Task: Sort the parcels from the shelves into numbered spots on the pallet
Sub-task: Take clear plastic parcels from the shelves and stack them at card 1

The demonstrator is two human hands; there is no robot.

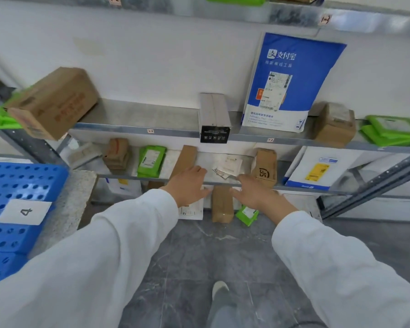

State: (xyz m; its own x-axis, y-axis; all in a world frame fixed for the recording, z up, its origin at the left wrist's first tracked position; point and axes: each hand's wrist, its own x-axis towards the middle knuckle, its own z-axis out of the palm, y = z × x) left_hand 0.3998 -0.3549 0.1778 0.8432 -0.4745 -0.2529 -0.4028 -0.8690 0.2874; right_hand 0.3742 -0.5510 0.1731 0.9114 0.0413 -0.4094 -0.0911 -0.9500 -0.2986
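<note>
A brown carton (55,102) sits tilted at the left end of the middle shelf (137,114), well apart from a grey-and-black box (214,118) overhanging its front edge and a blue-and-white mailer (291,81) leaning upright against the wall. The blue perforated pallet (21,185) at left carries a white label reading 4 (25,211).

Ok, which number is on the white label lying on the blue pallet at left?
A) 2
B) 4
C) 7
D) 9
B: the white label on the blue pallet reads 4.
</note>
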